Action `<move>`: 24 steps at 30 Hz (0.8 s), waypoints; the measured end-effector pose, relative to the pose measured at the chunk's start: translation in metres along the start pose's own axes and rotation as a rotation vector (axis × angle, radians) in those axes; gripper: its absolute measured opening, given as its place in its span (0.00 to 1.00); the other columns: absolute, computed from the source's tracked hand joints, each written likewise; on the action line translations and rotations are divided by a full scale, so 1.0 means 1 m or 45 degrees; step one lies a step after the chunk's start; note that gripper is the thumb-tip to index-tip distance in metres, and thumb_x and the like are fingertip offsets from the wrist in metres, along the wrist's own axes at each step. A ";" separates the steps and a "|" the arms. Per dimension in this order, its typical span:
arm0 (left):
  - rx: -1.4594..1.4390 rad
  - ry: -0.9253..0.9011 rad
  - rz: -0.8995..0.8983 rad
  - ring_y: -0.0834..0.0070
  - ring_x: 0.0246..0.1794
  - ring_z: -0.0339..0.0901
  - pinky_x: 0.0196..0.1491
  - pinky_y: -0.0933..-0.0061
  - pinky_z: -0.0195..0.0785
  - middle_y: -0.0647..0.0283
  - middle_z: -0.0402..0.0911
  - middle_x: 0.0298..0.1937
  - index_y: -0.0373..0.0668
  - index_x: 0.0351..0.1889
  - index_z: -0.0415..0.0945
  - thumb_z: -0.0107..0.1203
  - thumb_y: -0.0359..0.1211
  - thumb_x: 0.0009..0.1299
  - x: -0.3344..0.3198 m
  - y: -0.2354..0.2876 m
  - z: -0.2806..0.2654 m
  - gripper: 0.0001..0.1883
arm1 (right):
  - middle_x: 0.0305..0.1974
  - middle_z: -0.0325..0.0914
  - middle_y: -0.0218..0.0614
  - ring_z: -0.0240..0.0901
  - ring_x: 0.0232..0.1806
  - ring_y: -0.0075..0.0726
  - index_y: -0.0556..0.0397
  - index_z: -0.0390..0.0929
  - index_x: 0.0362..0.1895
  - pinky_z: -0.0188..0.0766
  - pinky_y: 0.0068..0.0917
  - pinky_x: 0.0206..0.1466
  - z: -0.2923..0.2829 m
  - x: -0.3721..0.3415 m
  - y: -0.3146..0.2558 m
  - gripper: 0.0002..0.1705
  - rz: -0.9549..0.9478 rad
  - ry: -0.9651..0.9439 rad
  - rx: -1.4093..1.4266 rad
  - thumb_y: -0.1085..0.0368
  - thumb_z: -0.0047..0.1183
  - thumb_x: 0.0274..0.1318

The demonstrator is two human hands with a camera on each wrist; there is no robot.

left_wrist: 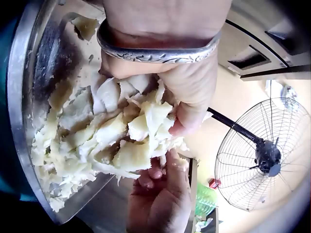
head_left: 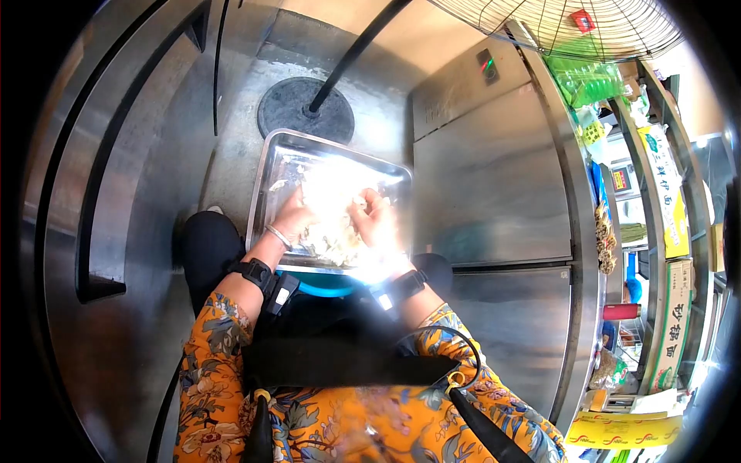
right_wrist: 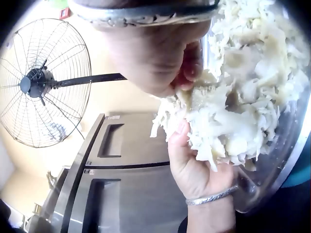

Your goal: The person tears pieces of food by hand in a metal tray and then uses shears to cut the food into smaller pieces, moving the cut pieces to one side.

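A metal tray (head_left: 266,181) in front of the person holds pale, torn flaky pieces (left_wrist: 109,131), partly washed out by glare in the head view. The left hand (head_left: 296,217), with a silver bangle, has its fingers curled round a clump of the pieces (right_wrist: 223,126). The right hand (head_left: 376,220) faces it over the tray and pinches pieces at the clump's edge between thumb and fingers, as the right wrist view shows (right_wrist: 155,58). The two hands are close together, with pale bits between them.
Beneath the tray is a blue-green basin (head_left: 320,285). Behind it stands a fan's round black base (head_left: 282,108), with the wire fan (left_wrist: 267,150) above. Steel cabinets (head_left: 494,170) line the right, and shelves with packages (head_left: 664,193) stand beyond.
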State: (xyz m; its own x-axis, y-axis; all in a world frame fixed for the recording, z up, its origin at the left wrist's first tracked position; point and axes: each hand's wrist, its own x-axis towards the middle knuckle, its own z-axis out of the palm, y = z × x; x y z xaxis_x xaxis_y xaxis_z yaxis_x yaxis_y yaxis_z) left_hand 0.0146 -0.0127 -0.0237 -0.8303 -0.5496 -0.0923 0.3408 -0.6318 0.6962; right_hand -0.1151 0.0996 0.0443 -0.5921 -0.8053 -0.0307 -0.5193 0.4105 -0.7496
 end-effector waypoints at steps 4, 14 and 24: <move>-0.061 0.136 0.015 0.76 0.40 0.78 0.40 0.78 0.74 0.62 0.78 0.44 0.39 0.53 0.68 0.57 0.23 0.56 0.000 0.003 0.001 0.24 | 0.17 0.75 0.31 0.70 0.20 0.23 0.52 0.77 0.36 0.66 0.23 0.27 0.002 0.002 -0.005 0.08 0.226 -0.038 0.590 0.61 0.51 0.59; -0.088 0.241 0.064 0.73 0.39 0.79 0.39 0.76 0.75 0.61 0.78 0.43 0.39 0.51 0.69 0.56 0.21 0.56 0.005 0.001 -0.003 0.23 | 0.16 0.71 0.29 0.69 0.19 0.22 0.56 0.75 0.32 0.66 0.21 0.26 -0.001 -0.016 -0.023 0.07 -0.007 0.164 0.472 0.66 0.50 0.59; 0.022 0.195 -0.043 0.70 0.42 0.79 0.43 0.72 0.74 0.59 0.78 0.45 0.39 0.56 0.64 0.54 0.20 0.56 0.006 -0.001 -0.012 0.28 | 0.29 0.76 0.32 0.70 0.22 0.22 0.52 0.76 0.32 0.69 0.21 0.27 -0.039 0.003 -0.012 0.02 -0.066 0.256 0.360 0.68 0.53 0.56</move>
State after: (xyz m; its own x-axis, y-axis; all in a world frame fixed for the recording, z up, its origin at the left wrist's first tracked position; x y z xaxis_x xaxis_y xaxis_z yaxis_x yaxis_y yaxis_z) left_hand 0.0142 -0.0217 -0.0337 -0.7638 -0.6059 -0.2224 0.3052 -0.6427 0.7027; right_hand -0.1350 0.1088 0.0793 -0.6936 -0.7099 0.1223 -0.3775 0.2136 -0.9010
